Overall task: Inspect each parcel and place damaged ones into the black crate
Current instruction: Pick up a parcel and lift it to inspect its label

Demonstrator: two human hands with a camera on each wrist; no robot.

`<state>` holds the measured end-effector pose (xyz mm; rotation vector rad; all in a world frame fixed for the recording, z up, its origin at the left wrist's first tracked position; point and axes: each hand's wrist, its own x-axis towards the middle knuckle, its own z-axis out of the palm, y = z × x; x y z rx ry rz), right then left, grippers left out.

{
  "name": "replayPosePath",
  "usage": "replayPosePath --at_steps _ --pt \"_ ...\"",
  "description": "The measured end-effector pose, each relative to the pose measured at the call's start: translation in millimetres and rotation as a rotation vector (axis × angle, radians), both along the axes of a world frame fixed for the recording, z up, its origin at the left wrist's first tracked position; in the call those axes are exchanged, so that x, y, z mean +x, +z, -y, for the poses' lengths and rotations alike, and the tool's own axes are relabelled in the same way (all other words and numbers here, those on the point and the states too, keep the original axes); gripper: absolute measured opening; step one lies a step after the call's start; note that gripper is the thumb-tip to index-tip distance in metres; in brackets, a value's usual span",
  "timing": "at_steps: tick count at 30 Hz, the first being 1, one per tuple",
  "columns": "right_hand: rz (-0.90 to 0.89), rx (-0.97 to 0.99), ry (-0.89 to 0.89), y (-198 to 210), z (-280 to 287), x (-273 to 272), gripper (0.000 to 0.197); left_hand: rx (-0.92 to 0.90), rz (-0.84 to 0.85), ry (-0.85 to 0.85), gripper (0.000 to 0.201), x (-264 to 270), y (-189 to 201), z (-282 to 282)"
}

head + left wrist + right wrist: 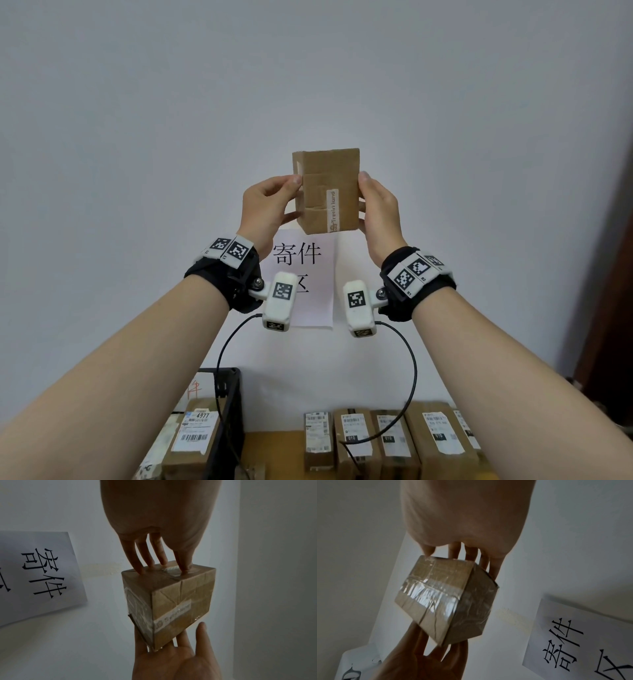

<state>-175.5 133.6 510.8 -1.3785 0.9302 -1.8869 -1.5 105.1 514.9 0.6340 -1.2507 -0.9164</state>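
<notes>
Matt brown cardboard parcel [326, 192], glossy clear tape [428, 595]

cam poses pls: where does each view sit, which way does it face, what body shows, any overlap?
Head: on the head, facing the wall; both forearms, left hand and right hand hold the parcel.
Left wrist: looks along the left hand.
Right wrist: looks along the right hand.
Shared: all three show the parcel and wall sign.

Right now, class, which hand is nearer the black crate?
Left. The left hand holds the parcel high above the crate; the right hand grips its other side, further right.
</notes>
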Motion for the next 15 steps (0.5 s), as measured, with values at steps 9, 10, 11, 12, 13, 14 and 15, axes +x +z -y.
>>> replayPosePath --at_steps 9,10,11,12,13,14,15 --pt "0.039 0.101 -0.058 -2.7 7.2 -1.1 0.034 0.003 -0.001 -0.052 0.027 4.1 -2.8 -0.4" --pt "0.030 0.094 -0.101 -2.8 9.3 -2.4 0.031 -0.002 -0.005 -0.050 0.026 5.1 -4.3 0.4" --pt "0.019 0.082 -0.137 -2.4 9.5 -3.5 0.025 -0.005 -0.007 -0.047 0.025 6.1 -5.7 1.6" --pt "0.007 0.069 -0.157 -2.2 10.2 -5.0 0.017 -0.007 -0.009 -0.042 0.024 7.5 -6.5 1.6" --pt "-0.004 0.060 -0.162 -1.7 10.6 -6.3 0.010 -0.008 -0.013 -0.038 0.024 8.4 -7.0 1.2" --pt "-0.009 0.052 -0.159 -1.8 12.1 -7.5 0.008 -0.009 -0.017 -0.034 0.024 8.8 -7.1 1.1" --pt "-0.016 0.050 -0.145 -1.6 12.3 -7.5 0.010 -0.012 -0.025 -0.037 0.023 8.8 -7.1 0.8"
